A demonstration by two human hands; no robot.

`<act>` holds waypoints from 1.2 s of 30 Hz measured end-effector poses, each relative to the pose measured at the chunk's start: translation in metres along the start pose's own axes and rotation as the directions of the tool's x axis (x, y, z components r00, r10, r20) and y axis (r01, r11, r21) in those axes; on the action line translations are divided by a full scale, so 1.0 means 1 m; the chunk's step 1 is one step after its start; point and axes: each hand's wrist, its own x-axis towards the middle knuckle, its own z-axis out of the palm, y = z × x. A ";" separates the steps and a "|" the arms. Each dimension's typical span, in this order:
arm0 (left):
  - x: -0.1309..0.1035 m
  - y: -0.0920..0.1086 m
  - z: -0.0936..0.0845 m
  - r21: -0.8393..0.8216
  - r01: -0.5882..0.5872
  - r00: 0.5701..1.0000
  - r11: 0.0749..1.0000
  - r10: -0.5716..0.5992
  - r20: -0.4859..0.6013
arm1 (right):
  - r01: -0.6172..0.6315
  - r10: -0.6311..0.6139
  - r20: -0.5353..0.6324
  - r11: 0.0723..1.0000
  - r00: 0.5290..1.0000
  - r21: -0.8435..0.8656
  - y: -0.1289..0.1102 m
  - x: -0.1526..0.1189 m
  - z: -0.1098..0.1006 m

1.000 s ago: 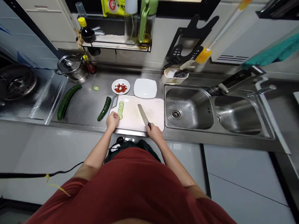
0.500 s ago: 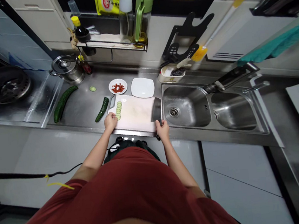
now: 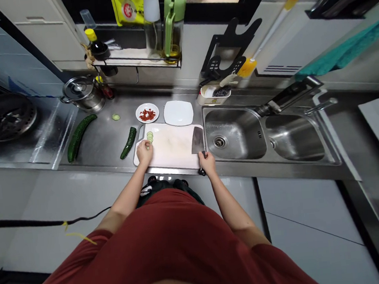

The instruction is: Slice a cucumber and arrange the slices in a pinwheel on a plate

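Observation:
My left hand (image 3: 144,153) is closed over the near part of a short row of cucumber slices (image 3: 150,136) on the white cutting board (image 3: 173,148). Its fingers are bent around some slices and hide them. In my right hand (image 3: 208,163) is the black handle of a cleaver (image 3: 197,140), whose broad blade lies flat over the board's right end. A cut piece of cucumber (image 3: 128,143) lies just left of the board. Behind the board are a square white plate (image 3: 178,113) and a small round plate with chopped red pieces (image 3: 147,113).
A whole cucumber (image 3: 80,137) and a cucumber end (image 3: 116,117) lie on the steel counter to the left. Behind them stands a lidded pot (image 3: 83,94). A double sink (image 3: 235,133) borders the board on the right. A shelf with bottles (image 3: 134,58) overhangs the back.
My left hand has moved right and slightly away from me, from beside the slices to over them. Fewer slices show now. The right hand still holds the cleaver in about the same place.

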 end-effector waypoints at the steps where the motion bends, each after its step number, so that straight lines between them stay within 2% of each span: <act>1: 0.002 0.006 0.003 -0.016 -0.008 1.000 1.000 0.008 0.007 | 0.008 -0.008 -0.008 0.997 1.000 -0.082 0.001 0.002 -0.001; 3: 0.006 0.016 0.011 -0.048 -0.025 0.999 0.999 0.027 0.028 | 0.026 -0.028 -0.003 0.976 1.000 -0.216 0.003 0.004 -0.002; 6: 0.015 0.026 0.023 -0.102 -0.026 0.998 0.994 0.032 0.054 | 0.058 -0.054 0.022 0.949 0.998 -0.310 0.003 0.005 -0.004; 13: 0.054 0.043 0.052 -0.235 0.082 0.989 0.969 -0.049 0.143 | 0.042 -0.026 0.040 0.873 0.999 -0.486 -0.007 -0.001 -0.010; 19: 0.095 0.062 0.060 -0.206 0.105 0.981 0.973 -0.068 0.179 | 0.022 0.006 0.049 0.838 0.999 -0.545 -0.021 0.000 -0.017; 23: 0.110 0.066 0.063 -0.184 0.143 0.971 0.972 -0.103 0.214 | 0.083 -0.082 0.021 0.882 0.996 -0.463 -0.038 0.024 -0.025; 27: 0.113 0.068 0.069 -0.169 0.156 0.960 0.973 -0.109 0.259 | 0.126 -0.137 -0.006 0.926 0.991 -0.355 -0.060 0.072 -0.026; 33: 0.118 0.079 0.073 -0.114 0.095 0.947 0.989 -0.055 0.316 | 0.082 -0.072 0.065 0.985 0.995 -0.153 -0.088 0.137 -0.010; 36: 0.123 0.084 0.073 -0.121 0.097 0.934 0.988 -0.049 0.353 | -0.040 0.033 0.124 0.998 0.992 0.055 -0.097 0.151 0.002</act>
